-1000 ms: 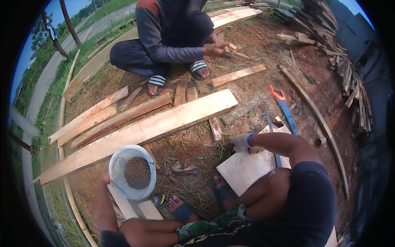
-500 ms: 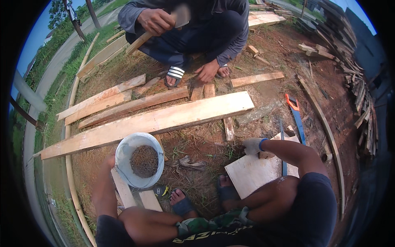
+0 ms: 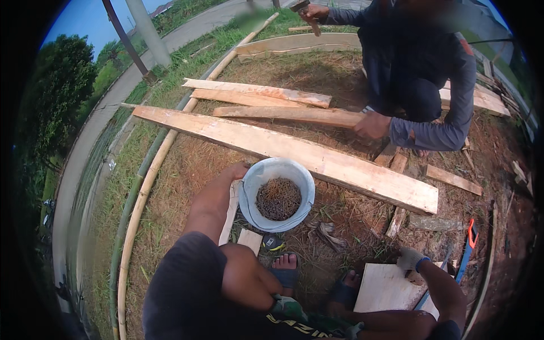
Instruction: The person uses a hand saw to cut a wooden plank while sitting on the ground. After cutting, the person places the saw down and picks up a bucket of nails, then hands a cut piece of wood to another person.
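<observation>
My bare left hand (image 3: 238,171) is against the left side of a white bucket (image 3: 310,195); its fingers are mostly hidden there. Inside the bucket lies a heap of brownish nails (image 3: 277,199). Low on the right, my right hand (image 3: 408,259), in a whitish knit glove, is curled beside a small wood block (image 3: 415,277). What its fingers hold, if anything, cannot be made out. Under that forearm a pale board (image 3: 382,289) lies near my foot, with a blue saw blade (image 3: 423,300) across its right part. A long thick plank (image 3: 294,147) stretches beyond the bucket.
Across the plank a co-worker squats, holding a hammer (image 3: 311,20) raised in one hand, the other hand (image 3: 374,124) on a narrower timber (image 3: 283,113). An orange-handled handsaw (image 3: 467,249) lies at right. Bamboo poles (image 3: 148,181) run along the left. A tape measure (image 3: 273,243) sits by my foot.
My view has swung left, so things appear farther right. The co-worker's hammer has moved outward from the body, and the other hand now rests on the narrower timber. My hands keep their places.
</observation>
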